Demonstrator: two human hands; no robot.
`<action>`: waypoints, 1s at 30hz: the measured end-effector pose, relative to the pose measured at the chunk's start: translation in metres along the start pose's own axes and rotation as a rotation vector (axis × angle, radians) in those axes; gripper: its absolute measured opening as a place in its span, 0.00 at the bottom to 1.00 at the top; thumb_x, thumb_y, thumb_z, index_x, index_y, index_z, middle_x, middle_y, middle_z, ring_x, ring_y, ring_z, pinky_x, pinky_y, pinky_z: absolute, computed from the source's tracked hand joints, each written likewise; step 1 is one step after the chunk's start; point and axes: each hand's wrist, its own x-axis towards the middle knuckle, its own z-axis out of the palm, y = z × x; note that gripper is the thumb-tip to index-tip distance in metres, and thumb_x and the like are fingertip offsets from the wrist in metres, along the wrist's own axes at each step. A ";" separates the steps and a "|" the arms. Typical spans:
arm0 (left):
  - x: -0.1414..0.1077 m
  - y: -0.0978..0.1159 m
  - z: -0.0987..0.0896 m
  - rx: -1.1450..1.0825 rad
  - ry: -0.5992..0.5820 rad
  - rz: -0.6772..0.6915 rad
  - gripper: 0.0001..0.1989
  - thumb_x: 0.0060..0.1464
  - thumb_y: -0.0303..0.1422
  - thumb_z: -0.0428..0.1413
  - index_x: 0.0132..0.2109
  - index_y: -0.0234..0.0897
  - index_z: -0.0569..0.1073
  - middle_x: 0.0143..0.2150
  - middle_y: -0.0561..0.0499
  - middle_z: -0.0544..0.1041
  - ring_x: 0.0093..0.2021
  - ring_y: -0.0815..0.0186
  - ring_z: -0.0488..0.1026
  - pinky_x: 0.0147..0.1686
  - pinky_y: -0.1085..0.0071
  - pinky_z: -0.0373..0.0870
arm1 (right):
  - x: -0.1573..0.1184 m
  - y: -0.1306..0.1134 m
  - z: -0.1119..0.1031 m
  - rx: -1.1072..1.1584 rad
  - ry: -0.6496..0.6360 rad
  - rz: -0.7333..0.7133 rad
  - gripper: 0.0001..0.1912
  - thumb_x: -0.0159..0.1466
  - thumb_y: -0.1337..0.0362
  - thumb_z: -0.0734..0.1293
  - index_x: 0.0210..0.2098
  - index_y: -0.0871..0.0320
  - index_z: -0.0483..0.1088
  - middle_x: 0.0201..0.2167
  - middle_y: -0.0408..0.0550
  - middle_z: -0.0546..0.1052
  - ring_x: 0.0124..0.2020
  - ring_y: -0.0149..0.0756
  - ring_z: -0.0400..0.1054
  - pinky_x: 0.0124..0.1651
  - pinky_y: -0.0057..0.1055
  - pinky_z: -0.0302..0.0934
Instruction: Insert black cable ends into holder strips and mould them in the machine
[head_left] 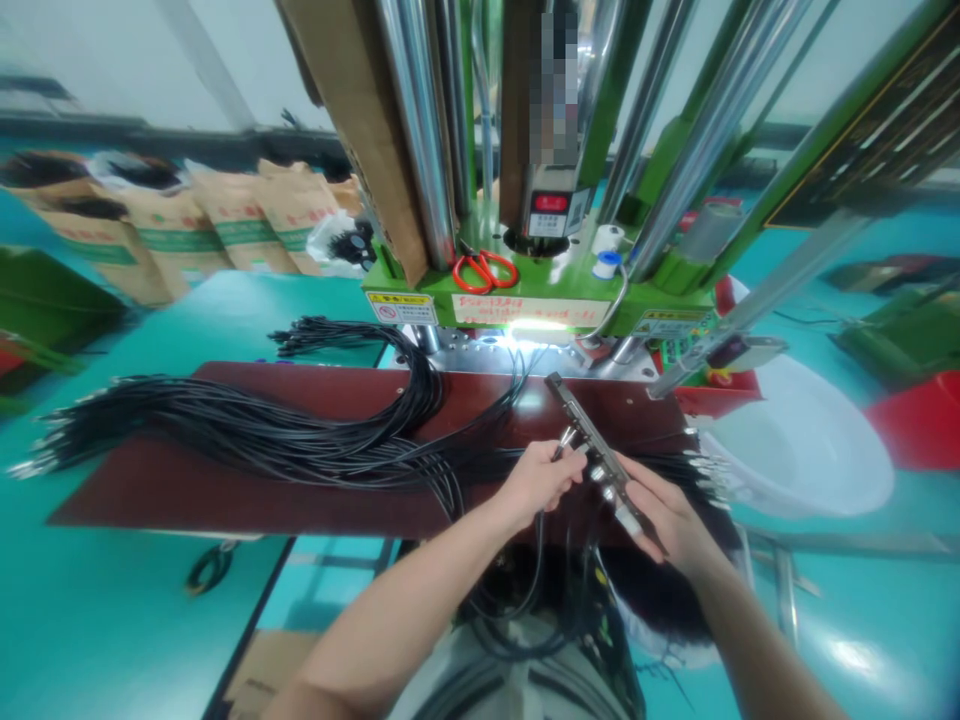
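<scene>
**Two hands at a slim metal bar in front of a green press**

The right hand (667, 515) is clamped on the lower end of a long, narrow, dark-grey metal bar (596, 440), thumb and fingers gripping its sides. The bar is held at a slant above the reddish-brown flat tabletop (105, 508), its far end pointing toward the machine. Small silvery metal connectors (600, 474) sit along its left edge. The left hand (544, 480) is beside them, its fingers closed on a thin black cable (540, 550) close to the bar; the fingers partly hide the grip.

A thick bundle of long black cables (247, 430) stretches across the tabletop to the left, silvery tips hanging past its edge. More silvery cable ends (709, 470) lie right of the right hand.

Behind the tabletop stands a green metal machine (656, 295) with shiny columns. Red-handled scissors (488, 272) rest on its green ledge, near a small blue-and-white spool (607, 264). A white plastic tub (874, 440) is at the right, and brown paper sacks (240, 215) stand at the back left.
</scene>
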 end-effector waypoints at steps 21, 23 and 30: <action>-0.009 -0.007 -0.001 0.464 0.399 0.542 0.08 0.58 0.35 0.45 0.40 0.38 0.66 0.25 0.54 0.67 0.24 0.70 0.64 0.30 0.74 0.59 | -0.003 0.007 0.005 0.017 0.098 -0.043 0.29 0.60 0.54 0.62 0.58 0.61 0.59 0.20 0.43 0.70 0.09 0.19 0.50 0.08 0.19 0.42; -0.007 -0.006 -0.002 0.257 0.296 0.430 0.10 0.57 0.39 0.46 0.36 0.38 0.66 0.21 0.58 0.61 0.18 0.73 0.59 0.22 0.76 0.56 | -0.003 0.007 0.004 0.026 0.089 -0.043 0.29 0.60 0.54 0.62 0.58 0.61 0.59 0.19 0.42 0.69 0.09 0.19 0.49 0.08 0.19 0.41; -0.002 0.002 -0.012 -0.267 -0.121 0.024 0.17 0.46 0.44 0.57 0.27 0.37 0.62 0.13 0.64 0.51 0.11 0.79 0.43 0.11 0.80 0.39 | -0.005 0.006 0.002 0.017 0.060 -0.036 0.29 0.60 0.54 0.61 0.57 0.62 0.60 0.17 0.42 0.69 0.09 0.20 0.49 0.09 0.20 0.40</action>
